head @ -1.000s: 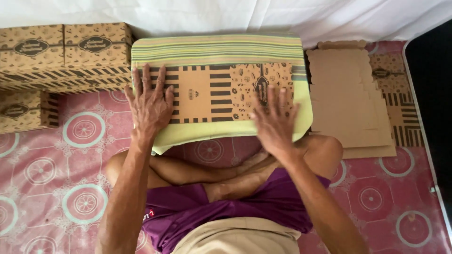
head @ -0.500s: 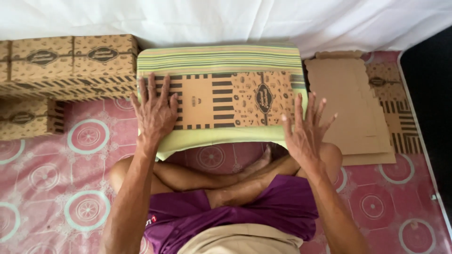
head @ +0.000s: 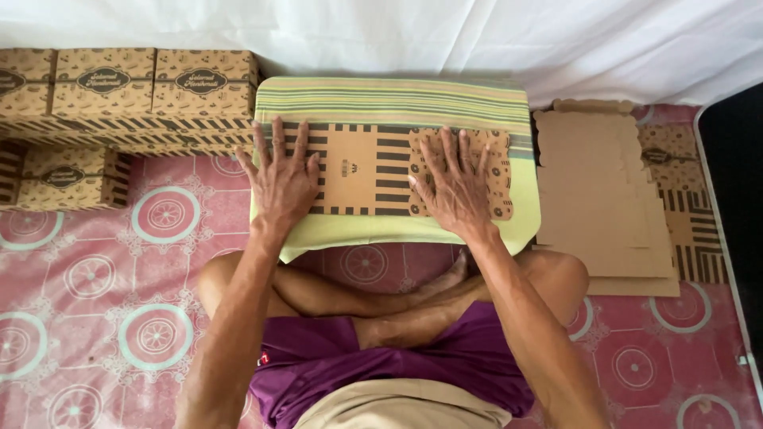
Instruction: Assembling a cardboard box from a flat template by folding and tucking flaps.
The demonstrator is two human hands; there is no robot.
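A flat, unfolded brown cardboard box blank [head: 366, 167] with dark stripes and patterns lies on a green and yellow striped cushion [head: 397, 103] in front of my crossed legs. My left hand [head: 280, 179] presses flat on the blank's left end, fingers spread. Over the blank's right, patterned part my right hand [head: 455, 184] lies flat with its fingers apart. Neither hand grips anything.
Assembled brown patterned boxes [head: 127, 91] are stacked at the left, with another one [head: 71, 176] lower down. A pile of flat cardboard blanks [head: 612, 199] lies at the right. White cloth [head: 477, 36] hangs behind. The floor mat [head: 119, 318] is pink with circle motifs.
My right hand has moved from the cushion's right edge back onto the blank's right part. The left hand has stayed pressed on the left end. The view has shifted slightly.
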